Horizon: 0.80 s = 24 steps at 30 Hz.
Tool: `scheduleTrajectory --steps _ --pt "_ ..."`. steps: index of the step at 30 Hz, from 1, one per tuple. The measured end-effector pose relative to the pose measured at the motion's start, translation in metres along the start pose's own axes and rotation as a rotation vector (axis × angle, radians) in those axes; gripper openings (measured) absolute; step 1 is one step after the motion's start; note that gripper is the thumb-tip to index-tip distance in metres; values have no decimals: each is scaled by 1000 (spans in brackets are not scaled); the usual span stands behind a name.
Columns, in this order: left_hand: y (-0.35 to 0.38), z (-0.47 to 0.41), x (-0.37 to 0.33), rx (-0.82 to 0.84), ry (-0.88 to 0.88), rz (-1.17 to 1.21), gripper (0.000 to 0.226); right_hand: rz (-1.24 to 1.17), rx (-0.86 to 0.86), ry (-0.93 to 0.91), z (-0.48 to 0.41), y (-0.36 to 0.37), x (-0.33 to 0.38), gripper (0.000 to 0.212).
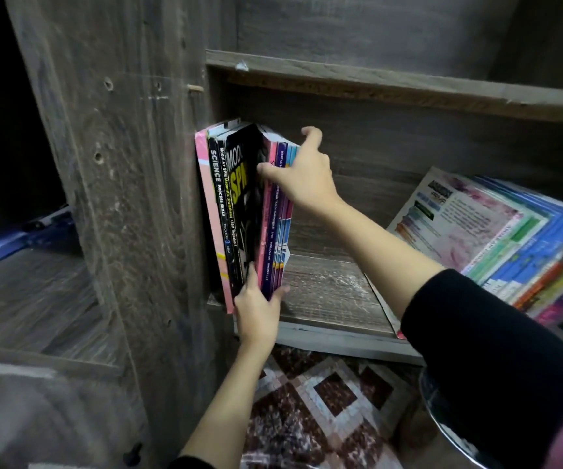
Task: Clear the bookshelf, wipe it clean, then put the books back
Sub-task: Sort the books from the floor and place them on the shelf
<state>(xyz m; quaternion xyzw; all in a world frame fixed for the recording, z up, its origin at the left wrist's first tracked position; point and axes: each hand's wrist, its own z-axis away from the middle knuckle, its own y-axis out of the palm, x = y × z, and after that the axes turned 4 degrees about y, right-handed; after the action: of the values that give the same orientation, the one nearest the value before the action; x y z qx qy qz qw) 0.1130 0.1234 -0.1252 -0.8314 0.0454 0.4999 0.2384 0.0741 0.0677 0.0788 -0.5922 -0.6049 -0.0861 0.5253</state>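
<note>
Several thin books stand upright at the left end of the grey wooden shelf [334,292], against its side panel. A pink book [209,211] and black workbooks [239,198] are leftmost. My left hand [256,313] grips the bottom edge of a pink and purple bundle of books [278,228], thumb between it and the black book. My right hand [302,172] holds the top of the same bundle, thumb on the spines, fingers over the top edge. A second pile of colourful books [496,242] leans at the shelf's right end.
The shelf board between the two groups of books is bare and shows pale dust streaks [337,282]. An upper shelf board [392,82] runs above. A patterned brown and white floor [324,407] lies below. A lower grey surface [29,299] extends to the left.
</note>
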Motion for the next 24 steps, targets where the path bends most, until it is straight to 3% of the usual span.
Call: scheduleTrajectory --steps 2,6,8,18,24 --pt "4 2 0 29 -1 -37 84 -38 -22 99 -3 -4 -3 81" --pt "11 5 -1 37 22 -124 78 -53 -64 149 -4 -15 -10 39" --pt "16 8 -5 54 51 -129 76 -37 -91 136 0 -25 -16 29" --pt "71 35 -37 219 136 -125 76 -7 -291 275 15 -101 -66 28" --pt "113 61 -66 319 177 -100 75 42 -348 320 25 -146 -91 43"
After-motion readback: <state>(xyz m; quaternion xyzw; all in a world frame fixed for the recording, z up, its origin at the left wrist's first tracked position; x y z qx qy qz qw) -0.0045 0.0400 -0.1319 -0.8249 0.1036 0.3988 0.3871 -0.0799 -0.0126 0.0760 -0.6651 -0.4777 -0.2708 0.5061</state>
